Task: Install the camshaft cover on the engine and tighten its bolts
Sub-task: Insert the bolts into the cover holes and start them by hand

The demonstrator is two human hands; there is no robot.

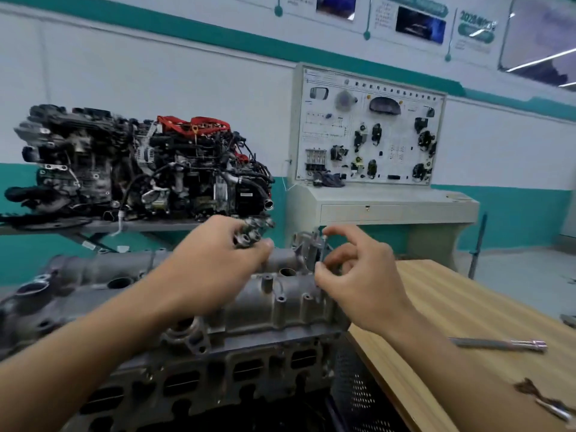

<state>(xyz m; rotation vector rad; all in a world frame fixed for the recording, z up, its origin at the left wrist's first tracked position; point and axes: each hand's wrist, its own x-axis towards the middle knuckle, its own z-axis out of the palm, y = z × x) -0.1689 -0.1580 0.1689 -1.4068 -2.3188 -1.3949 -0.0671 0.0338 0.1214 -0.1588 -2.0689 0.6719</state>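
The grey cast camshaft cover [282, 307] lies on top of the engine [199, 378] in the lower middle of the view. My left hand [212, 263] is above the cover's far side, closed around a bunch of bolts [249, 233] whose heads stick out past my fingers. My right hand [358, 272] hovers over the cover's right end, thumb and forefinger pinched together near a bracket [308, 247]. Whether a bolt sits between those fingertips is too blurred to tell.
A wooden table [467, 310] stands to the right with a long ratchet extension [498, 343] and small parts [542, 397] on it. Behind are a complete engine on a stand [140, 163] and a training panel console [371, 135].
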